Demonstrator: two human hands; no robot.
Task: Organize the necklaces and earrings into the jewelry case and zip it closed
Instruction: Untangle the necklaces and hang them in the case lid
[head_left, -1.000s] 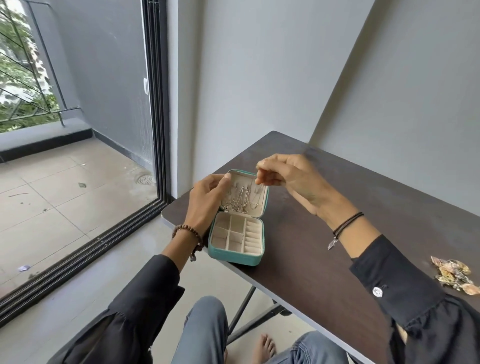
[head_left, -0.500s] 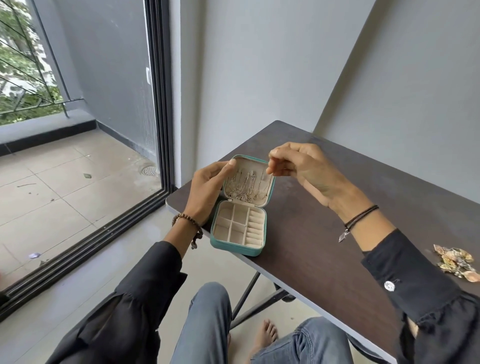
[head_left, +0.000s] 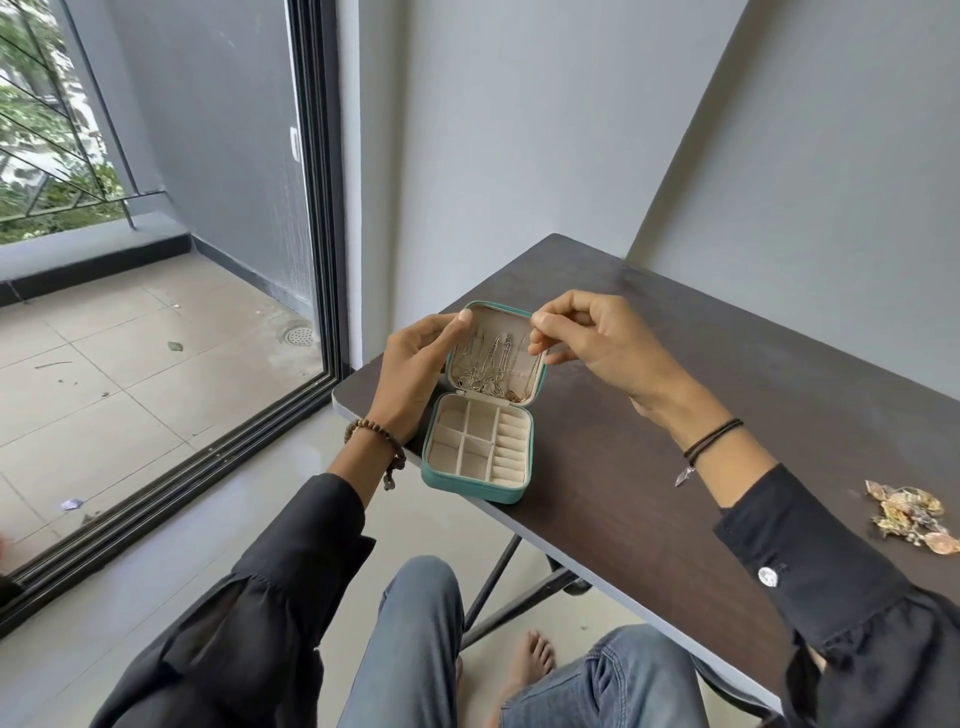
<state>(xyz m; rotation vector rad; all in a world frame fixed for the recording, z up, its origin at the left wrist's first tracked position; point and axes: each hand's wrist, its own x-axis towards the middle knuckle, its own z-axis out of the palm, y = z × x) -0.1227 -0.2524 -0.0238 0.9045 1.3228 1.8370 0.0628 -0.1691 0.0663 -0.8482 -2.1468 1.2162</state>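
Two bare hands, left hand (head_left: 415, 364) and right hand (head_left: 602, 348), no rings visible. Just behind the left grip, at the wrist, a bracelet of round brown wooden beads (head_left: 371, 436) with a small dangling end. Behind the right grip, a thin black cord bracelet (head_left: 711, 441) in doubled strands, carrying a small silvery pointed charm (head_left: 684, 475). Further back from each grip, loose black long sleeves (head_left: 810, 551), gathered and ruffled toward the cuff; on the right cuff a single round silvery button (head_left: 768, 577). Below, faded blue jeans (head_left: 415, 654) with seams visible, and a bare foot (head_left: 530, 660).
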